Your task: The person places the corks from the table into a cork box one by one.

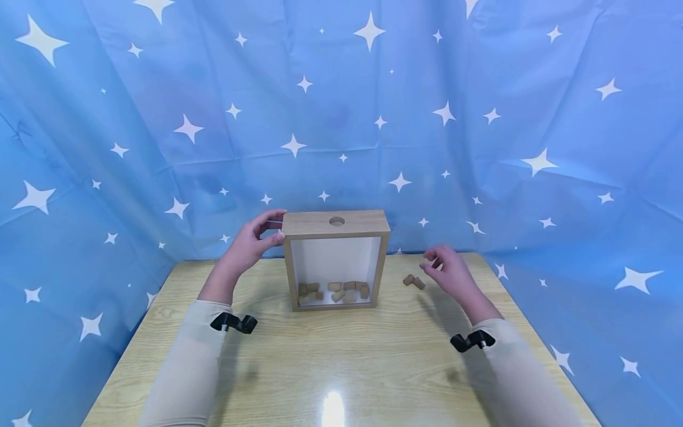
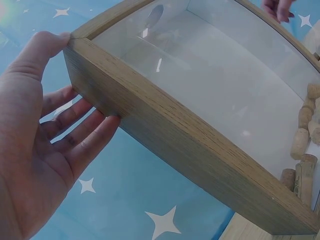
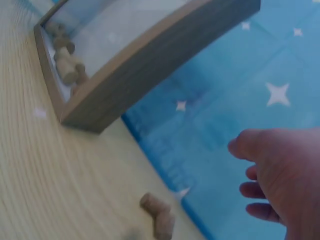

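A wooden shadow box with a clear front and a round hole in its top stands upright on the table. My left hand grips its upper left corner, thumb at the front edge and fingers along the side toward the back. Several wine corks lie along the bottom inside the box. To the right of the box, two loose corks lie against each other on the table. My right hand hovers just right of these corks, its fingers loosely bent and nothing visible between them.
The wooden table has its back edge close behind the box. A blue curtain with white stars hangs behind and on both sides. Each sleeved forearm carries a black wrist mount.
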{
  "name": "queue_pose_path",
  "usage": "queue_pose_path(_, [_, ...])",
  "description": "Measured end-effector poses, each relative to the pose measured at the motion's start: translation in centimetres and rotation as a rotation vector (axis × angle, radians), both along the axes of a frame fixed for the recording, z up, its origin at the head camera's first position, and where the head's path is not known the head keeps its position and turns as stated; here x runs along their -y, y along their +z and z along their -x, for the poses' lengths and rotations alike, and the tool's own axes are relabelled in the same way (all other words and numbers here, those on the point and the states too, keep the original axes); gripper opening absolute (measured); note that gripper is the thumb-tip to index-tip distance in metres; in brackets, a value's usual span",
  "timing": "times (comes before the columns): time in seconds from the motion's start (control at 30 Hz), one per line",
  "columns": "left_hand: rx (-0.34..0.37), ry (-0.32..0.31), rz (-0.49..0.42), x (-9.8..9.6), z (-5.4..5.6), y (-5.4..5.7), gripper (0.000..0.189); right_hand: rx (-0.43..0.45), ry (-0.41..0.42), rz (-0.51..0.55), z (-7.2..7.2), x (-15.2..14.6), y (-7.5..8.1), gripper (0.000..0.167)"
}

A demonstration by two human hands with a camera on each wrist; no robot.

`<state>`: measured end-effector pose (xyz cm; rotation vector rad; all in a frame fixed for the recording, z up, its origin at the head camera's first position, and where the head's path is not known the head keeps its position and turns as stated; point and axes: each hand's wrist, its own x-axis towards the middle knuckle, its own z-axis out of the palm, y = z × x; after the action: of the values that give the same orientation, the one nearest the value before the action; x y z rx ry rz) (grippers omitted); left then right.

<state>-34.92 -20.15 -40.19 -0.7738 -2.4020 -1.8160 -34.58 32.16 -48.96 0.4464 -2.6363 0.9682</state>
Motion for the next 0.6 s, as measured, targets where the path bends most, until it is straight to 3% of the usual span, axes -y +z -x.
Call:
queue_pose_path(0.2, [-0.012,0.023,0.018,-0.2,0.0,0.1,0.061,0.112,-0.006,-0.029,1.0,-0.9,-2.7,0.035])
queue_pose_path(0.37, [-0.063,0.075,0.069,-0.3,0.0,0.0,0.06,0.205,-0.033,-0.01,1.2,-1.3,-4.9,0.041])
queue_pose_path(0.6, [-0.103,0.109,0.1,-0.4,0.1,0.0,0.056,0.22,-0.041,-0.002,0.9,-1.2,-6.9,0.039])
